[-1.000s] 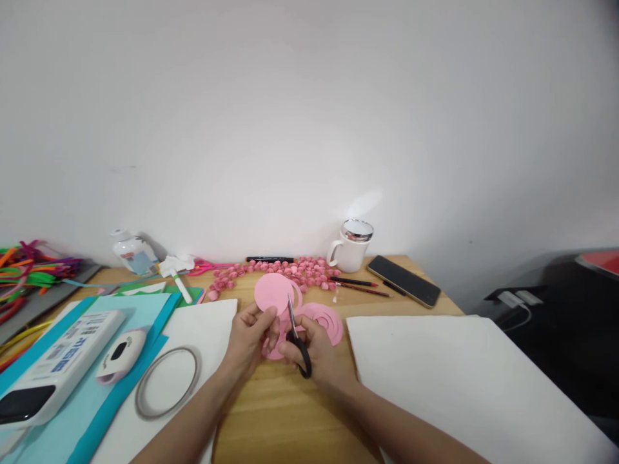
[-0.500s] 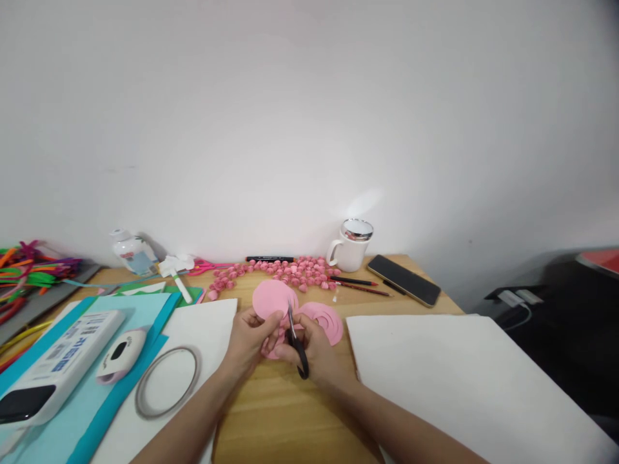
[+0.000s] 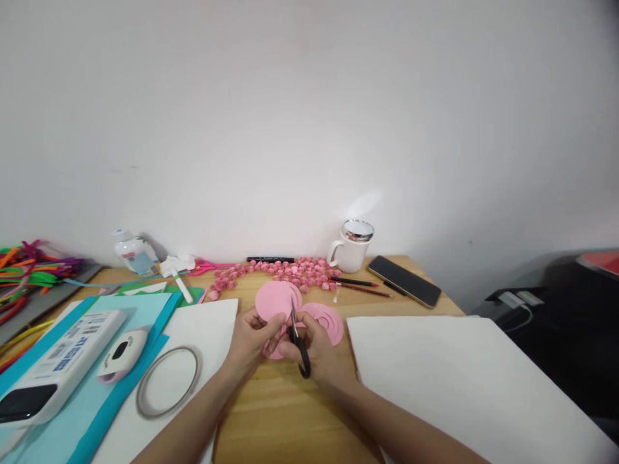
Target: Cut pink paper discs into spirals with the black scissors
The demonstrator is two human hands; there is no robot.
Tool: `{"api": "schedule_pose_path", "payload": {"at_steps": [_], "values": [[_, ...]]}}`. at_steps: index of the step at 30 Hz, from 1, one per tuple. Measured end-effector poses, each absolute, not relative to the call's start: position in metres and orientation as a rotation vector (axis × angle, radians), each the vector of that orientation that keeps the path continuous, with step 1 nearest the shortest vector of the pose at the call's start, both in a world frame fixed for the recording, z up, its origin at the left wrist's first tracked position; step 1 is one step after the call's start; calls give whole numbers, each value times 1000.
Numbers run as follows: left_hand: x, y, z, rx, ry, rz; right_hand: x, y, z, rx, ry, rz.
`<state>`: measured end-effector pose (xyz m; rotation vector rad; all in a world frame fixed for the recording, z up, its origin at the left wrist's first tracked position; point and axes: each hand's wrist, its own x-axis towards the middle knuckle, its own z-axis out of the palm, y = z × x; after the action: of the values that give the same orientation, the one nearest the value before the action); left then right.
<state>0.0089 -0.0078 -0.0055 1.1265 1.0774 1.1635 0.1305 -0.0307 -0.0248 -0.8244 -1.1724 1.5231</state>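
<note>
Pink disc (image 3: 272, 301) is held by left fingers (image 3: 271, 327), right fingers (image 3: 313, 326) grasp scissors (image 3: 298, 348); behind, small pink pieces (image 3: 303, 278) lie near the mug (image 3: 352, 251).

We cannot see the lower edge of the pink disc (image 3: 271, 300) behind the left hand (image 3: 252, 338), nor much of the handle of the scissors (image 3: 304, 358) inside the right hand (image 3: 316, 348); the exact bite of the blades (image 3: 293, 310) is too small for us to judge. The left edge crops the fuzzy stems (image 3: 36, 274) and the white device (image 3: 91, 338), whose print (image 3: 72, 341) we find too blurred to read. We lose both forearms (image 3: 193, 406) at the bottom.
</note>
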Motion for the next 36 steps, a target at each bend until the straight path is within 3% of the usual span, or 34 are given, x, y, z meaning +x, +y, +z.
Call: {"api": "schedule_pose_path", "payload": {"at_steps": [36], "values": [[7, -6, -7, 1009, 969, 1181, 130, -33, -27, -946, -1184, 1534]]}}
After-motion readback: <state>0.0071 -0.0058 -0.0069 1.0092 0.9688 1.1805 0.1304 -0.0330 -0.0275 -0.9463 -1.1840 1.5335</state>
